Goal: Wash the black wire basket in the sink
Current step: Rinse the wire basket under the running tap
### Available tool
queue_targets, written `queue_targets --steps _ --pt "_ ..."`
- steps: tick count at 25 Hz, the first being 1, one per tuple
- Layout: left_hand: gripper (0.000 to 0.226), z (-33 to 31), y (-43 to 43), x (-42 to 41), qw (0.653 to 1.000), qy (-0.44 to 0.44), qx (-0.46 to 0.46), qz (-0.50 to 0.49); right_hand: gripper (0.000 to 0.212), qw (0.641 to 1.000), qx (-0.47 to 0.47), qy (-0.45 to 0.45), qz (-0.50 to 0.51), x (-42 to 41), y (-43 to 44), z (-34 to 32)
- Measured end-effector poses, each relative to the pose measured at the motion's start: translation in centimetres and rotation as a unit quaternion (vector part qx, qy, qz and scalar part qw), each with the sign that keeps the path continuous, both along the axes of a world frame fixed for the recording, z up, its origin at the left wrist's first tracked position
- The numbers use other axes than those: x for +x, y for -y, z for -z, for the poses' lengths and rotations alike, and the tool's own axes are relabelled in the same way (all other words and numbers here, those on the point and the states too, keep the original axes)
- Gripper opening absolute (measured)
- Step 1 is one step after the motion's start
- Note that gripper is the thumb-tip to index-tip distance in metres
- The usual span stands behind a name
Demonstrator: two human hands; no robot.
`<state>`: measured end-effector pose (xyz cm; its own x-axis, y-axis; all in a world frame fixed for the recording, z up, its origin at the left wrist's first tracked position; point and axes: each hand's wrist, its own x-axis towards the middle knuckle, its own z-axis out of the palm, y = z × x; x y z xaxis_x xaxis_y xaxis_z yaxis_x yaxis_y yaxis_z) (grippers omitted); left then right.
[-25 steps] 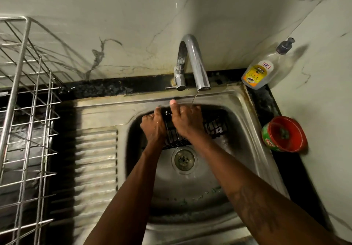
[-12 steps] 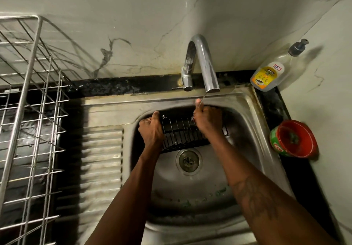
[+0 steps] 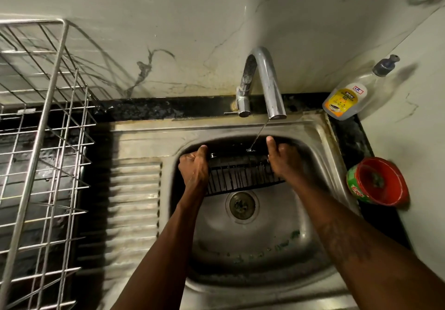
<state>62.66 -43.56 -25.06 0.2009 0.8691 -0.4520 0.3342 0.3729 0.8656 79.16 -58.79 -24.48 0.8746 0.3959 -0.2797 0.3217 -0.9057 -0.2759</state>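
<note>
The black wire basket (image 3: 238,175) is held at the back of the steel sink (image 3: 252,244), above the drain (image 3: 242,204). My left hand (image 3: 193,169) grips its left end with the thumb up. My right hand (image 3: 283,159) grips its right end, thumb up as well. A thin stream of water falls from the chrome tap (image 3: 267,85) onto the basket's far rim between my hands. The basket's far side is lost in shadow.
A ribbed draining board (image 3: 134,196) lies left of the bowl. A tall steel wire rack (image 3: 41,141) stands at far left. A dish gel bottle (image 3: 349,97) leans in the back right corner, and a red tub (image 3: 378,181) sits on the black counter at right.
My right hand has slid from the basket's middle to its right end, uncovering the wires. My left hand has stayed on the left end.
</note>
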Motion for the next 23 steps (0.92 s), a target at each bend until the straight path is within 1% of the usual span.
queue_targets --steps 1,3,5,7,9,10,11,12,14,15,16,17,19,20,21,22,23 --pt "0.038 -0.1 0.2 0.1 1.0 0.0 0.001 -0.001 0.082 1.0 -0.008 0.001 0.017 0.4 0.2 0.2" --pt "0.036 0.2 0.1 0.5 1.0 -0.001 -0.013 -0.018 0.088 1.0 -0.013 0.024 0.006 -0.2 -1.0 -0.3" --pt "0.039 0.0 0.4 1.0 0.999 -0.009 -0.021 -0.028 0.089 0.997 0.004 0.038 -0.06 -3.0 -3.3 -1.5" --pt "0.038 0.4 0.4 1.5 1.0 -0.002 -0.022 -0.018 0.08 0.985 0.055 0.056 -0.153 -6.9 -5.8 -2.3" --pt "0.035 0.0 0.6 1.6 0.999 -0.021 -0.008 0.032 0.07 0.968 0.1 0.067 -0.222 -9.0 -7.2 -3.1" --pt "0.033 0.4 0.5 1.4 0.999 -0.018 -0.004 0.04 0.069 0.962 0.104 0.061 -0.246 -8.5 -7.0 -3.4" --pt "0.029 0.5 0.2 0.9 1.0 -0.003 -0.01 0.025 0.069 0.963 0.09 0.054 -0.25 -7.2 -6.0 -3.0" --pt "0.026 0.8 0.0 0.4 1.0 0.018 -0.021 0.007 0.073 0.972 0.06 0.046 -0.22 -5.5 -4.5 -2.7" --pt "0.024 1.1 0.3 -0.7 0.998 0.053 -0.021 0.003 0.079 0.99 -0.023 0.054 -0.127 -2.1 -1.2 -2.2" --pt "0.023 1.1 0.7 -0.8 0.997 0.069 -0.016 0.009 0.078 0.99 -0.054 0.063 -0.11 -1.1 -0.1 -2.0" --pt "0.023 1.7 0.8 -0.9 0.997 0.075 -0.019 0.019 0.076 0.989 -0.075 0.063 -0.115 -0.7 0.3 -2.1" --pt "0.027 2.1 1.0 -0.7 0.995 0.081 -0.022 0.045 0.073 0.984 -0.088 0.077 -0.134 -0.7 0.2 -2.1" --pt "0.042 2.2 0.8 -0.3 0.987 0.081 -0.018 0.139 0.067 0.978 -0.1 0.107 -0.15 -1.2 -0.5 -2.5" --pt "0.046 2.0 0.5 0.0 0.978 0.059 0.014 0.198 0.065 0.978 -0.107 0.109 -0.144 -1.6 -0.9 -3.1" --pt "0.051 1.6 0.1 0.3 0.962 0.007 0.076 0.263 0.064 0.977 -0.107 0.119 -0.139 -1.9 -1.3 -3.2" --pt "0.056 1.1 -0.1 0.8 0.935 -0.076 0.168 0.304 0.064 0.978 -0.096 0.131 -0.133 -2.5 -1.7 -3.7" --pt "0.061 0.3 0.2 1.5 0.897 -0.144 0.267 0.32 0.063 0.977 -0.089 0.137 -0.136 -2.9 -2.4 -4.1"
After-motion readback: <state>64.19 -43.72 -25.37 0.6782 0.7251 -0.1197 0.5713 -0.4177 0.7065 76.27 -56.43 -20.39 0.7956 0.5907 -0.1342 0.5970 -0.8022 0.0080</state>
